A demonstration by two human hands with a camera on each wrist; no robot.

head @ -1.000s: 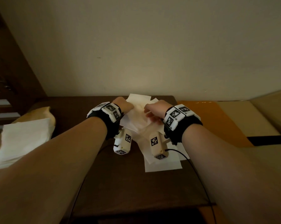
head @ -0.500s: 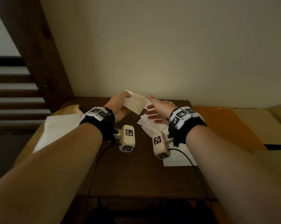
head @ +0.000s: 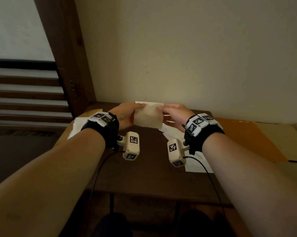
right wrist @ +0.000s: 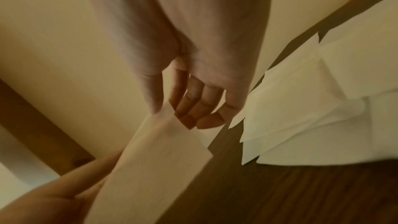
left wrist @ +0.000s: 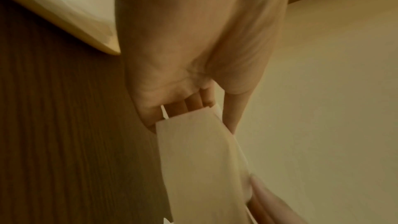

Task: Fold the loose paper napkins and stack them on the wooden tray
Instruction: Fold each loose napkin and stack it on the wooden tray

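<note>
Napkin [head: 148, 117] now gripped by both hands.

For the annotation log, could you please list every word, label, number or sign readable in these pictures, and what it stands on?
No readable words, numbers or brands appear in any view.
Wrist bands: black-and-white square marker patterns only, no letters.
Wrist camera housings: the same kind of marker patterns, no text.
Held napkin, loose napkins, dark table: plain, unprinted.
</note>
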